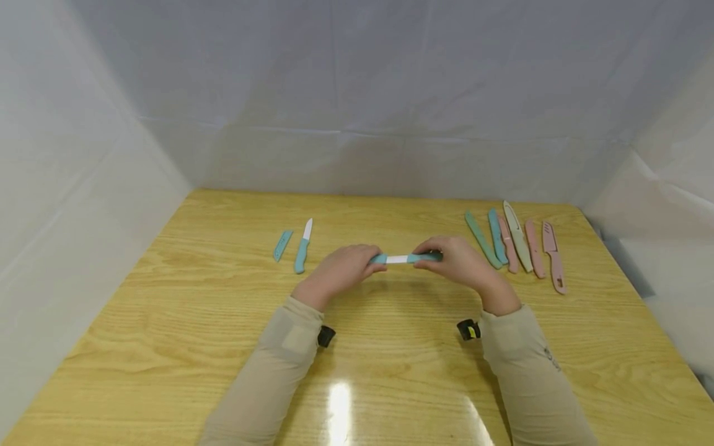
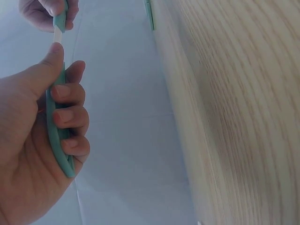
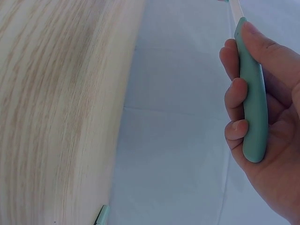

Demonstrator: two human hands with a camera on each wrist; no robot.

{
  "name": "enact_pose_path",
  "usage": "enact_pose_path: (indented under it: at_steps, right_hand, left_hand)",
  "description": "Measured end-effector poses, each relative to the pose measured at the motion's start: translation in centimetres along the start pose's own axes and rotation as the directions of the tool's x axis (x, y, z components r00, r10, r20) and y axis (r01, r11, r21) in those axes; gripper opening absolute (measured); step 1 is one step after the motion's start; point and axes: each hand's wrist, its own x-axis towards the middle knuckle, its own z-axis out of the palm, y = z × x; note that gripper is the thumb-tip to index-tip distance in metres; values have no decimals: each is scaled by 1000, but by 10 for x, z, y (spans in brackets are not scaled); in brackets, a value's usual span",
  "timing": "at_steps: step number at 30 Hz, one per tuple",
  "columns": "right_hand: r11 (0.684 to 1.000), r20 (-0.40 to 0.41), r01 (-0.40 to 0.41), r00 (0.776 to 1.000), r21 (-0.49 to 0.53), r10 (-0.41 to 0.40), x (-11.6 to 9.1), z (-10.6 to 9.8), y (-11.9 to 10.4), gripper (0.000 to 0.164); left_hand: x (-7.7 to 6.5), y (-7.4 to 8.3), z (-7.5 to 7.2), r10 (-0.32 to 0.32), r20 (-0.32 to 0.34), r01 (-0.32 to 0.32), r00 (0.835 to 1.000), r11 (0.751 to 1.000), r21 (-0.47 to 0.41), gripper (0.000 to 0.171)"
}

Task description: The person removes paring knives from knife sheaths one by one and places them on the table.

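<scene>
In the head view, my left hand (image 1: 347, 267) and right hand (image 1: 454, 260) face each other above the middle of the table. Curled fingers of the right hand grip the blue-green handle of a small knife (image 3: 255, 108). My left hand holds a narrow blue-green piece that looks like the knife's sheath (image 2: 55, 126), fingers wrapped around it. A short stretch of white blade (image 1: 397, 259) shows between the two; its tip is hidden. Left of the hands, another blue knife (image 1: 302, 255) with a white blade lies beside a slotted blue sheath (image 1: 282, 245).
On the right of the wooden table (image 1: 390, 384) lie several knives side by side, among them a green knife (image 1: 482, 240), a cream sheathed knife (image 1: 518, 238) and a pink sheathed knife (image 1: 555, 257). White sheeting (image 1: 368, 93) stands behind and at both sides.
</scene>
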Motion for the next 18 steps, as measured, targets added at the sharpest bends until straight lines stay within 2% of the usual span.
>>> enact_pose_path:
  at_steps: [18]
  right_hand:
    - [1000,10,-9,1000,25,9,-1,-2,1,21]
  left_hand:
    - [0,0,0,4,-5,-4,1000,1000,2,23]
